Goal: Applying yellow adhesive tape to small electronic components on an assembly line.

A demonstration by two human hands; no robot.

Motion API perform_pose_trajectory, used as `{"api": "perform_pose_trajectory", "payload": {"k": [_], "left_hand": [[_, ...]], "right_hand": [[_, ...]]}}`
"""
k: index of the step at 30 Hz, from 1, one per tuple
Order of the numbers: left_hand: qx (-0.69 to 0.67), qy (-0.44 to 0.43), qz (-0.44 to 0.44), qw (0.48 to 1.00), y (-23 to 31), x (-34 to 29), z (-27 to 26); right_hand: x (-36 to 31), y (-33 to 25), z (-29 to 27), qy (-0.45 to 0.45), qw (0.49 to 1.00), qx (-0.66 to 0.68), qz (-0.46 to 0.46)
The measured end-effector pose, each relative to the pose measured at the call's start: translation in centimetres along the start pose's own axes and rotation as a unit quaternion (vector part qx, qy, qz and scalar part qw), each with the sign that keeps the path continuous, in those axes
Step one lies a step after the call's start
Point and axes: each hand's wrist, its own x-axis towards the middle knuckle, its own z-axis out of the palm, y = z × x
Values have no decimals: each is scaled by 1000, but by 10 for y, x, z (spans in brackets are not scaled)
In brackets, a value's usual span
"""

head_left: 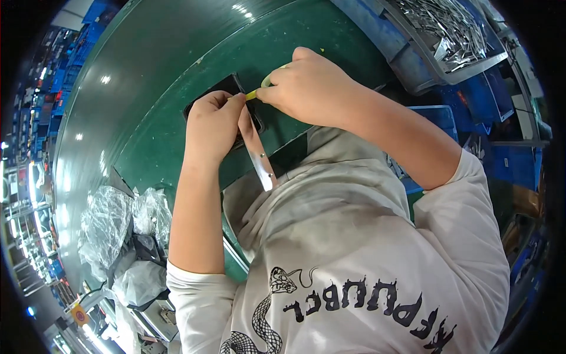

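Note:
My left hand [213, 125] is closed, its thumb and fingers pinching the upper end of a flat, shiny metal strip [257, 154]. Two small studs or holes show on the strip, which slants down toward my lap. A short piece of yellow tape [252, 95] stretches between the fingertips of both hands. My right hand [312, 88] is closed round a yellow-green tape roll [272, 76], mostly hidden by the fingers. Beneath my left hand lies a black, shallow tray [233, 82] on the green table; my hand covers part of it.
The green table [165, 141] has a curved, raised metallic edge [112, 76] at the left. At the upper right stands a grey bin [413, 65] full of thin metal pieces. A blue crate [439, 121] sits below it. Crumpled clear plastic bags [109, 221] lie at the lower left.

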Motion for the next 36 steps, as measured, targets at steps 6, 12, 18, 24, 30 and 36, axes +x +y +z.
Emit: {"api": "perform_pose_trajectory", "payload": {"k": [6, 12, 18, 24, 30, 36], "left_hand": [[-17, -29, 7, 999, -5, 4, -1], [-38, -19, -23, 999, -8, 1, -6], [-142, 31, 99, 984, -23, -35, -15], [-491, -123, 132, 852, -32, -78, -5], [-567, -210, 76, 793, -35, -98, 16], [-527, -141, 93, 833, -23, -105, 29]], "right_hand": [[0, -2, 9, -9, 1000, 10, -2], [-9, -2, 19, -21, 1000, 11, 0], [-46, -7, 37, 7, 1000, 19, 13], [-56, -27, 18, 92, 992, 58, 68], [-72, -78, -17, -104, 834, 539, 57], [-74, -96, 10, -163, 731, 662, 34]]}}
